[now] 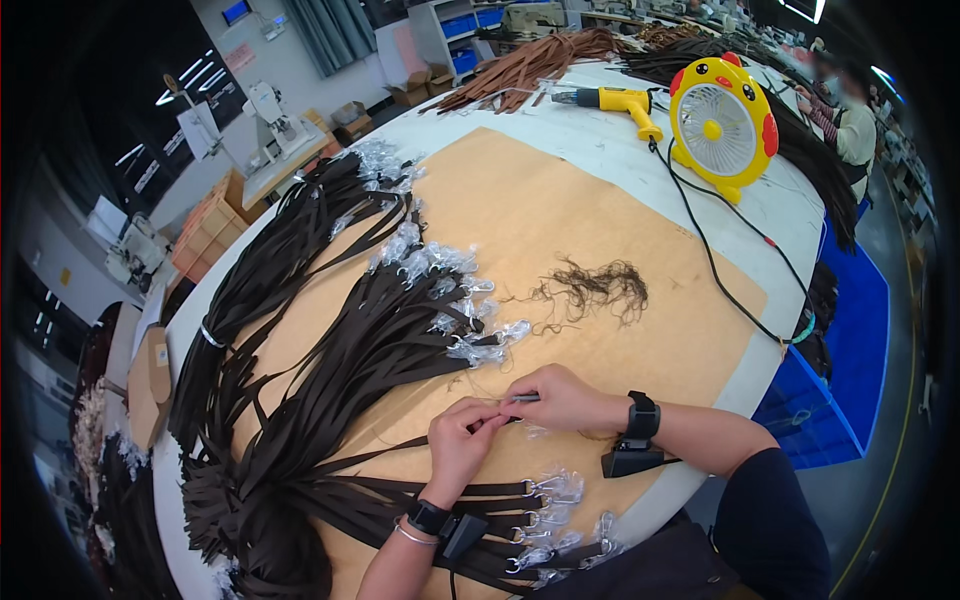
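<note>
Close together above the brown paper, both my hands work at the end of one dark strap (385, 455). My left hand (460, 447) pinches this strap near its end. Closed around a small grey metal tool (525, 398), my right hand (568, 402) meets the left fingertips; the tool's kind is too small to make out. Below my hands lie several straps with metal hooks (555, 490) wrapped in transparent plastic. A large bundle of dark straps (370, 330), its hooks also wrapped, spreads to the left. Beyond my hands is a tangle of loose dark threads (595, 290).
Brown paper (520, 190) covers much of the white table (600, 75). A yellow heat gun (620, 102) and a chick-shaped fan (720, 125) stand at the far right, with a black cable (700, 235). Brown straps (540, 62) lie farther back. A blue bin (815, 410) adjoins the right edge.
</note>
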The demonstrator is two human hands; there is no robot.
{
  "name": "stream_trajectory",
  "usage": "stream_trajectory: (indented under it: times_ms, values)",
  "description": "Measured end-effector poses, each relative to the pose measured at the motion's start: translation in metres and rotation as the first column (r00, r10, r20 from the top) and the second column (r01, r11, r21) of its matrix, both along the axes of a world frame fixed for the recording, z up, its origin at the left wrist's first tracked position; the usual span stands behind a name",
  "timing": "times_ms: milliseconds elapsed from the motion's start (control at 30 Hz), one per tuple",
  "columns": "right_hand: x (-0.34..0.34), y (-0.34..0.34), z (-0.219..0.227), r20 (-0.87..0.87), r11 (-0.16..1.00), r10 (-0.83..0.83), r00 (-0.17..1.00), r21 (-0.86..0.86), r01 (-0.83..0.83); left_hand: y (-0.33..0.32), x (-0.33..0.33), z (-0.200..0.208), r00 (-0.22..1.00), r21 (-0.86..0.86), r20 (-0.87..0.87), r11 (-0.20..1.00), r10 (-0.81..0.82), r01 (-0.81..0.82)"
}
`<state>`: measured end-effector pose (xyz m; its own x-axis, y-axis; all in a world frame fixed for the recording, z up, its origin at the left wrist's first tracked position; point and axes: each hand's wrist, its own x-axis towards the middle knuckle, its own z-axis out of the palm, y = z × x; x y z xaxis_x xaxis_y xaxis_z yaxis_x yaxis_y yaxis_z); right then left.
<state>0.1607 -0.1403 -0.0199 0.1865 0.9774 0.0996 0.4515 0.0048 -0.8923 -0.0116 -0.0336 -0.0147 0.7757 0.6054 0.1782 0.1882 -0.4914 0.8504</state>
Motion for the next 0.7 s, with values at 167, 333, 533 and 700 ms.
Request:
stream_trajectory:
  times_ms: [167, 333, 533, 700]
  values:
    - [0.012, -0.009, 0.036, 0.104, 0.991, -0.128, 0.986, 0.063, 0.121, 0.001, -0.004, 0.0, 0.998, 0.032, 0.06, 0.999, 0.012, -0.014]
    - [0.025, -0.027, 0.03, 0.461, 0.984, -0.066, 0.885, 0.176, -0.018, -0.001, -0.005, -0.002, 0.996, -0.093, 0.083, 0.995, 0.039, -0.031]
    - [0.014, -0.027, 0.022, 0.639, 0.97, 0.055, 0.767, 0.148, -0.192, 0.001, -0.006, -0.01, 0.998, -0.118, -0.003, 0.991, 0.059, -0.059]
    - [0.011, -0.027, 0.024, 0.648, 0.959, 0.056, 0.76, 0.177, -0.221, 0.001, -0.006, -0.005, 0.999, -0.094, -0.007, 0.995, 0.038, -0.038]
